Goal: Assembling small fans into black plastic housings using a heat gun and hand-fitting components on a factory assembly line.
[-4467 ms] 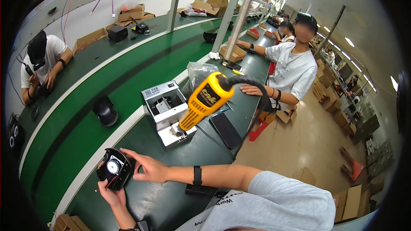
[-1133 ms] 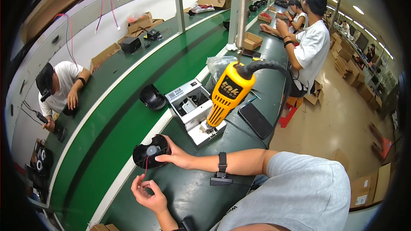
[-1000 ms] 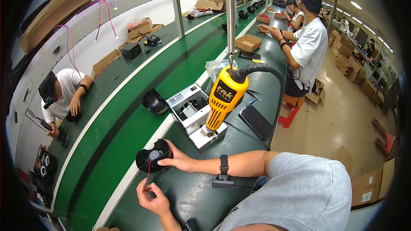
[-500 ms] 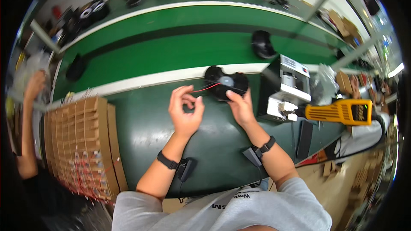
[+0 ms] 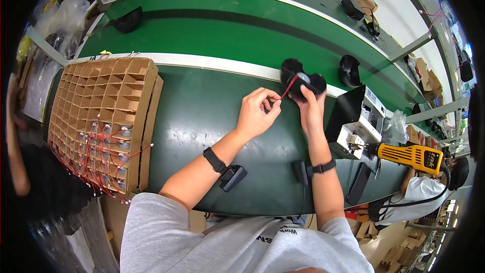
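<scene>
My right hand grips a black curved plastic housing by its near edge, thumb on top. A round grey disc-shaped part sits in the middle of the housing. Red and dark wires run from it toward my left hand. The thumb and forefinger of that hand are closed on the wire ends, just left of the housing; the exact tips are hidden. Both hands are above the dark green table, near the white rail.
At left stands a cardboard divider box, with several wired motors in its nearer cells. A black-and-silver machine and a yellow corded power tool are at right. Black housings lie on the green belt. Other people work nearby.
The view has swung, shifting the scene. The housing is tilted differently in my right hand. My left fingers, looser before, are now pinched together at the wire ends.
</scene>
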### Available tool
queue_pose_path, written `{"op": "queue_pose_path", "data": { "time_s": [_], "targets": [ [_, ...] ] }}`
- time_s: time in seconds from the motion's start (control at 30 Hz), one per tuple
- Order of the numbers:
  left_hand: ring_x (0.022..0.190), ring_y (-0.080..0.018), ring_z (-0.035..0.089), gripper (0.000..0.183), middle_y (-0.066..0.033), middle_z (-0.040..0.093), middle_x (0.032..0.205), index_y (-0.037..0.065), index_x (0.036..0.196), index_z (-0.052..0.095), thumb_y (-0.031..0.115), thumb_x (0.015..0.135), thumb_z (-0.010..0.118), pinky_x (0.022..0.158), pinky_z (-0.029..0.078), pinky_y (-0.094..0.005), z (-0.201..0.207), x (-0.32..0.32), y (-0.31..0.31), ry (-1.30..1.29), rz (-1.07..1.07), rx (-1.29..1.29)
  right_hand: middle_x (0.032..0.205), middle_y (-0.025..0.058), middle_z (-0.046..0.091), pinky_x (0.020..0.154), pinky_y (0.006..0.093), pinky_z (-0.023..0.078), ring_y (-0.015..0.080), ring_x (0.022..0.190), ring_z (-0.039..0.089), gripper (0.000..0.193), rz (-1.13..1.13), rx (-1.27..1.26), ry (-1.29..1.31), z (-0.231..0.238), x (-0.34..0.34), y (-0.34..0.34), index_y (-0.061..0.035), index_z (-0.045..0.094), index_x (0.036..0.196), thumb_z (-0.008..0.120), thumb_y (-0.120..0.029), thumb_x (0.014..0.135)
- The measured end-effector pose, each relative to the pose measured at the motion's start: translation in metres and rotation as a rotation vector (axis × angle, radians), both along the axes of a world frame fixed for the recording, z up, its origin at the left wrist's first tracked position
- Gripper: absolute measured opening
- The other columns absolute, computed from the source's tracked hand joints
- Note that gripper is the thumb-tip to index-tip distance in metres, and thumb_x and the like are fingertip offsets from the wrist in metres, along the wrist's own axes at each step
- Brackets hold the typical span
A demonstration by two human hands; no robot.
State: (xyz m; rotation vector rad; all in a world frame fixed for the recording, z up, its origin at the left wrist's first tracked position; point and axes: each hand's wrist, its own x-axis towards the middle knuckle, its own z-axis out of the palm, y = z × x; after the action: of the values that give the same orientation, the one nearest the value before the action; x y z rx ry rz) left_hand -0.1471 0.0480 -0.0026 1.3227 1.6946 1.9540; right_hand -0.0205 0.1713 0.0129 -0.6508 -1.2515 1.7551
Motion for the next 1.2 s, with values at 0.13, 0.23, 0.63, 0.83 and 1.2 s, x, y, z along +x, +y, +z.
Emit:
{"op": "queue_pose_path", "data": {
  "time_s": [0.13, 0.23, 0.63, 0.83, 1.2],
  "targets": [
    [0.060, -0.0068, 0.057, 0.016, -0.0036, 0.068, 0.083, 0.002, 0.097, 0.070, 0.005, 0.082, 0.073, 0.052, 0.044, -0.0221, 0.000, 0.003, 0.003, -0.061, -0.025, -0.056, 0.134, 0.0155, 0.047, 0.087, 0.0463, 0.058, 0.0291, 0.119, 0.055, 0.067, 0.017, 0.007, -0.097, -0.002, -0.042, 0.051, -0.0087, 0.029, 0.143, 0.070, -0.012, 0.090],
    [0.059, -0.0062, 0.056, 0.018, -0.0036, 0.068, 0.085, 0.001, 0.099, 0.070, 0.006, 0.081, 0.073, 0.052, 0.044, -0.0218, 0.000, 0.002, 0.006, -0.065, -0.041, -0.089, 0.134, 0.0155, 0.048, 0.088, 0.0436, 0.059, 0.0286, 0.119, 0.057, 0.071, -0.052, 0.096, -0.119, 0.001, -0.067, 0.070, -0.0055, 0.027, 0.146, 0.071, -0.013, 0.091],
    [0.060, -0.0077, 0.060, 0.008, -0.0068, 0.068, 0.079, 0.001, 0.087, 0.070, 0.006, 0.081, 0.073, 0.056, 0.050, -0.0248, -0.006, -0.004, 0.007, -0.095, -0.046, -0.074, 0.110, 0.0120, 0.068, 0.086, 0.0334, 0.050, 0.0189, 0.092, 0.064, 0.062, -0.176, 0.258, -0.516, -0.031, -0.057, 0.114, 0.0077, 0.062, 0.121, 0.071, -0.045, 0.091],
    [0.062, -0.0130, 0.061, 0.009, -0.0094, 0.067, 0.078, -0.001, 0.084, 0.069, 0.007, 0.080, 0.071, 0.056, 0.051, -0.0291, -0.010, -0.002, 0.005, -0.092, -0.103, -0.058, 0.130, 0.0185, 0.058, 0.097, 0.0347, 0.050, 0.0240, 0.113, 0.062, 0.072, -0.283, 0.344, -0.409, -0.034, -0.045, 0.099, 0.0098, 0.047, 0.136, 0.079, -0.034, 0.089],
    [0.060, -0.0109, 0.064, 0.007, -0.0078, 0.067, 0.070, 0.003, 0.081, 0.070, 0.007, 0.076, 0.073, 0.059, 0.053, -0.0263, -0.014, 0.001, 0.018, -0.126, -0.097, -0.079, 0.134, 0.0232, 0.049, 0.098, 0.0374, 0.051, 0.0314, 0.120, 0.058, 0.087, -0.601, 0.470, -0.316, -0.045, -0.043, 0.094, 0.0070, 0.026, 0.149, 0.080, -0.015, 0.084]
  ]
}}
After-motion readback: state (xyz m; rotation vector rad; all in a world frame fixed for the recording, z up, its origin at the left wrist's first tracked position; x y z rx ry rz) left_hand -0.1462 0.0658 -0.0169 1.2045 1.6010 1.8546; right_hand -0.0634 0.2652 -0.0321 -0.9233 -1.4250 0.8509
